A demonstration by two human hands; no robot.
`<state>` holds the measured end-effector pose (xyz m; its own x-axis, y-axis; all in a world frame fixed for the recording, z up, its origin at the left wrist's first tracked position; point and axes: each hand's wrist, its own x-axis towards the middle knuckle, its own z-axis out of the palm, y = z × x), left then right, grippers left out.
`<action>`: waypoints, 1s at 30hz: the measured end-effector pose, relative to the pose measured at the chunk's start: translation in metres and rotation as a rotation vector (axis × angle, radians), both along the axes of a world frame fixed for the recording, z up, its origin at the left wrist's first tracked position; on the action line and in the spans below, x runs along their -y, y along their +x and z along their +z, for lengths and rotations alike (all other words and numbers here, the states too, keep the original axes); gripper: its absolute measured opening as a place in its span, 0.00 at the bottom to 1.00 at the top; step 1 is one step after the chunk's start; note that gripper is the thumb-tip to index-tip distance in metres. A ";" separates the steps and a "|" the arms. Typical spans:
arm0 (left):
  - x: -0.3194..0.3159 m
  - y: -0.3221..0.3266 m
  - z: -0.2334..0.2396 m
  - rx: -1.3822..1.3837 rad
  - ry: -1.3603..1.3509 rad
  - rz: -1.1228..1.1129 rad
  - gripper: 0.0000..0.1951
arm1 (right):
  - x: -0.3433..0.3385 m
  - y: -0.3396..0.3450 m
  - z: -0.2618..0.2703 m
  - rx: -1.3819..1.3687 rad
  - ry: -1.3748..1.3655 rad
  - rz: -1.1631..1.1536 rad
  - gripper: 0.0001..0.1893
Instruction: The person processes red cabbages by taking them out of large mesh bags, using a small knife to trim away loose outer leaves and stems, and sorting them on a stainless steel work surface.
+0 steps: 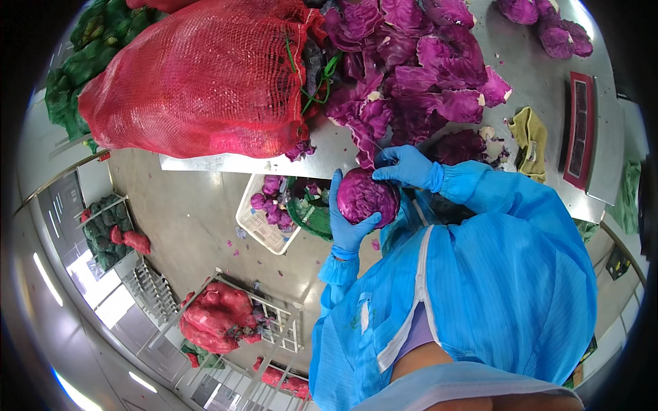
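Note:
A round red cabbage (367, 198) is held in front of my blue coat, by the near edge of the steel table (241, 167). My left hand (349, 221), in a blue glove, cups it from the left and below. At its upper right, my gloved right hand (406, 167) has thumb and fingertips against the cabbage and a loosened leaf (364, 146). Above the hands spreads a heap of purple outer leaves (411, 97). Beside my right forearm lies a dark cabbage piece with pale cut stems (460, 148).
A full red mesh sack (205, 82) lies on the table at left, green sacks (85, 72) beyond it. At right are a yellowish cloth glove (529, 141), a red-framed device (578, 131) and several cabbages (558, 31). A white crate (257, 234) with cabbages stands below the table edge.

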<state>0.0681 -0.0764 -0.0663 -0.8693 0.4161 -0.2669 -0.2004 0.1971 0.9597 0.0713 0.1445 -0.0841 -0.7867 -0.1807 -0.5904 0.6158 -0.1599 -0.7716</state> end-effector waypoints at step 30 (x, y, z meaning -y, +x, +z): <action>-0.036 0.028 0.002 -0.336 0.057 0.233 0.62 | -0.021 0.017 0.020 -0.315 0.486 0.083 0.21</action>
